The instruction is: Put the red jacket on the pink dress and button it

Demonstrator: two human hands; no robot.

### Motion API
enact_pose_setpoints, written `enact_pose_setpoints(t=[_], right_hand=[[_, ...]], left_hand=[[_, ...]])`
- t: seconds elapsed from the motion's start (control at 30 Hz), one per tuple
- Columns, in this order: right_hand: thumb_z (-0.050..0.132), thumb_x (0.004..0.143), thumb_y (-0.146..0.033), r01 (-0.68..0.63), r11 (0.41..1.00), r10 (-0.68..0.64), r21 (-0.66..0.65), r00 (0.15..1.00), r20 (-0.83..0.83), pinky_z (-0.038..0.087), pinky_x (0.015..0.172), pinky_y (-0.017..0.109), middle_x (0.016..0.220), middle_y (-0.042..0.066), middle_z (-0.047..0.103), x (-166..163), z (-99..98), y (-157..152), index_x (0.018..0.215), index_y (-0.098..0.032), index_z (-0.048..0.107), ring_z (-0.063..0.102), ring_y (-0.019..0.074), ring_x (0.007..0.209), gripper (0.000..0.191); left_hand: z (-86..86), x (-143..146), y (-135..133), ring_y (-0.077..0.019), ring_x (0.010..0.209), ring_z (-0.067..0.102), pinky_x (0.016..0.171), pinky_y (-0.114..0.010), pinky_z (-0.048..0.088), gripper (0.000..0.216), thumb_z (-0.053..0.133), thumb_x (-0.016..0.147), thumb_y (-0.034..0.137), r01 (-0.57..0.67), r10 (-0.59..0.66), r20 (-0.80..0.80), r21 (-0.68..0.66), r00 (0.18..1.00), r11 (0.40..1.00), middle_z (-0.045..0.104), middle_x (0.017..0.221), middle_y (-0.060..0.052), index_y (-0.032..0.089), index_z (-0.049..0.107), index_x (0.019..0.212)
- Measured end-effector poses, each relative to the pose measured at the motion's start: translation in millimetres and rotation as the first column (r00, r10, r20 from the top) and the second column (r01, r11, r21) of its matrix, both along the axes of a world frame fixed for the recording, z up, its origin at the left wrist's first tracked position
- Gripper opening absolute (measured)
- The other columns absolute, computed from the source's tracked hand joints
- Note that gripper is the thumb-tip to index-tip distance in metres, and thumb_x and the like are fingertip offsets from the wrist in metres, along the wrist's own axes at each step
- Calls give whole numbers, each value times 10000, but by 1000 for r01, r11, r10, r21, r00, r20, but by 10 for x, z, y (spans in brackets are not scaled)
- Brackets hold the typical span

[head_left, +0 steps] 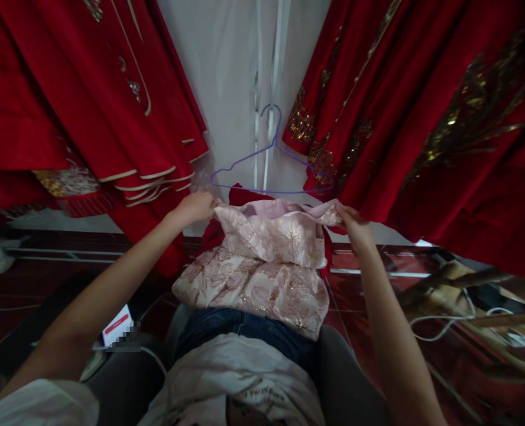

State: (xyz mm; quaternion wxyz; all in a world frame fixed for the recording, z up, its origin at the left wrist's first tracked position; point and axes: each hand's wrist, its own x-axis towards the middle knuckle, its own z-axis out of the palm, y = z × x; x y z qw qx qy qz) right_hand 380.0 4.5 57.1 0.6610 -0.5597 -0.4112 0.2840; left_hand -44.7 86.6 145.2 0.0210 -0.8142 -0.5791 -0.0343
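A pale pink brocade garment (275, 236) with gold leaf patterns is stretched between my two hands, its lower part draped over my lap. My left hand (195, 207) pinches one upper corner, and my right hand (353, 223) grips the opposite one. The plain pink lining shows along the raised top edge. Just beyond that edge is a thin purple hanger (275, 142), apart from both hands. What kind of garment it is, I cannot tell.
Red embroidered garments (147, 89) hang at the left, and more red ones with gold sequins (444, 118) at the right. A white wall (227, 71) stands between them. A lit phone (117, 324) lies by my left arm; a white cable (444, 325) loops at the right.
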Motion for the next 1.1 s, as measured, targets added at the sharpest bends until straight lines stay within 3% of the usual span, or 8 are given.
enact_pose_setpoints(t=[0.13,0.27,0.37,0.47,0.63,0.8,1.0,1.1], right_hand=[[706,724,-545,-170,983,157,72,975,157,513,696,246,808,-13,679,-305,213,-32,833,-233,691,625,146,752,331],[670,767,-530,-211,953,180,219,971,155,499,696,235,817,-15,660,-570,328,21,866,-234,682,606,134,747,312],[636,788,-535,-151,947,133,285,988,83,519,744,263,913,7,675,-613,260,72,947,-237,673,631,149,818,339],[615,777,-543,54,951,-33,306,997,-72,545,766,302,959,26,670,-501,102,167,955,-235,633,653,172,885,356],[548,761,-532,410,892,-357,192,897,-260,572,639,359,1032,90,648,-201,-168,314,965,-232,544,665,220,900,363],[555,742,-495,447,883,-385,143,864,-324,585,627,343,1074,96,652,-177,-186,302,1005,-233,531,675,218,910,372],[542,768,-524,396,902,-329,171,888,-323,588,736,371,1202,123,611,-261,-40,276,1130,-214,504,659,225,1001,478],[481,835,-549,285,930,-275,234,959,-74,547,862,372,1234,113,599,-229,128,261,1169,-208,519,617,216,1092,479]], left_hand=[[52,506,-169,-258,935,674,825,-368,500,434,320,967,391,229,-255,113,202,960,952,719,966,-138,179,693,1032],[-158,974,-30,-277,1337,417,1124,-514,293,366,374,965,348,543,-586,85,288,806,789,509,1420,-97,192,700,1019],[-472,1172,139,-325,1389,314,1138,-651,119,320,429,943,341,532,-579,84,304,811,790,420,1497,-60,226,725,981],[-732,1245,172,-346,1329,362,1120,-657,135,311,468,927,350,465,-541,126,375,832,802,479,1439,-75,218,749,903],[-744,1173,-130,-310,1251,408,1092,-610,204,309,453,943,362,461,-600,214,461,771,758,515,1398,-57,247,738,964],[-573,1025,-376,-290,1240,399,1095,-574,222,333,425,956,382,503,-636,242,437,733,745,506,1410,-39,248,729,963],[-561,948,-322,-280,1186,436,1085,-566,217,344,421,961,385,480,-615,240,443,751,758,579,1313,-63,234,729,973],[-555,956,-317,-275,1156,455,1064,-553,241,345,419,962,391,475,-612,245,442,752,761,601,1272,-68,235,726,974]])
